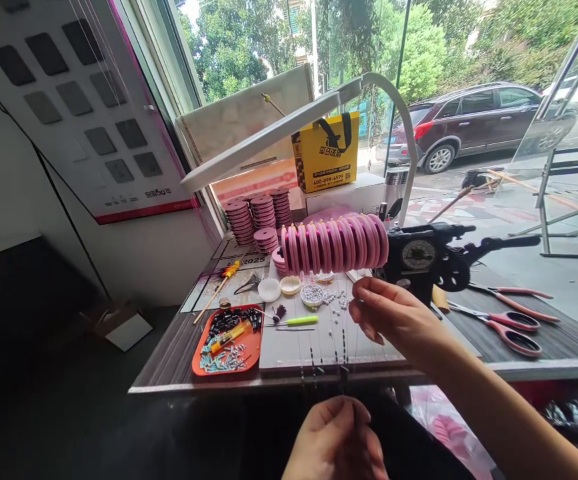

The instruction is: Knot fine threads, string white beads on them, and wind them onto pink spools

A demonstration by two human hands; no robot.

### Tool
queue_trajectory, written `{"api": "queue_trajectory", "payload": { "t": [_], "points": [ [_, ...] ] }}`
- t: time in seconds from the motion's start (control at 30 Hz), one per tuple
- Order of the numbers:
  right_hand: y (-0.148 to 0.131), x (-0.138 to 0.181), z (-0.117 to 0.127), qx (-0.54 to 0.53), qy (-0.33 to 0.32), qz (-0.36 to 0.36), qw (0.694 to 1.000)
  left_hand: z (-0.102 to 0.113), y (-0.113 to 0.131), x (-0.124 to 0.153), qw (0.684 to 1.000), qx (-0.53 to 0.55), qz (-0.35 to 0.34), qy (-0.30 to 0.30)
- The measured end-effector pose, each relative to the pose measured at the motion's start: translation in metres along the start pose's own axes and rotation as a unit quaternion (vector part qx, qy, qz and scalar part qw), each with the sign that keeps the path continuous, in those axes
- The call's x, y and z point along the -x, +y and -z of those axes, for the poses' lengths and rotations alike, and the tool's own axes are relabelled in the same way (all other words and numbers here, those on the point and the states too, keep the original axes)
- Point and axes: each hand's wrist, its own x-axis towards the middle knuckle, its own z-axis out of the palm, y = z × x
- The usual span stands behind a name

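Note:
A row of pink foam line spools [336,243] is mounted side by side on a black hand-cranked winder [426,260]. Thin lines carrying small black pieces [343,340] hang from the spools over the table's front edge. Low in front of the table, my left hand [336,437] is closed around the lower ends of these thin lines. My right hand [391,317] is just below the right half of the spools, thumb and fingers pinched together. Whatever lies between its fingertips is too fine to make out.
A red tray [199,360] of small black and bluish parts sits left of a pale board [279,357]. White beads in a dish [313,295] and a green-handled tool [302,321] lie behind. Scissors [516,330] and pliers [523,303] are right. A white lamp arm [279,137] crosses above.

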Motion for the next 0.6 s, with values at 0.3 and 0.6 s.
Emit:
{"api": "queue_trajectory", "payload": {
  "t": [0.3, 0.6],
  "points": [
    [0.000, -0.002, 0.000, -0.004, -0.007, 0.009, 1.000, -0.003, 0.010, 0.009, 0.998, 0.008, 0.030, -0.054],
    [0.001, -0.002, 0.004, -0.007, -0.002, 0.019, 1.000, -0.009, 0.014, 0.019, 0.999, 0.020, 0.022, -0.038]
  ]
}}
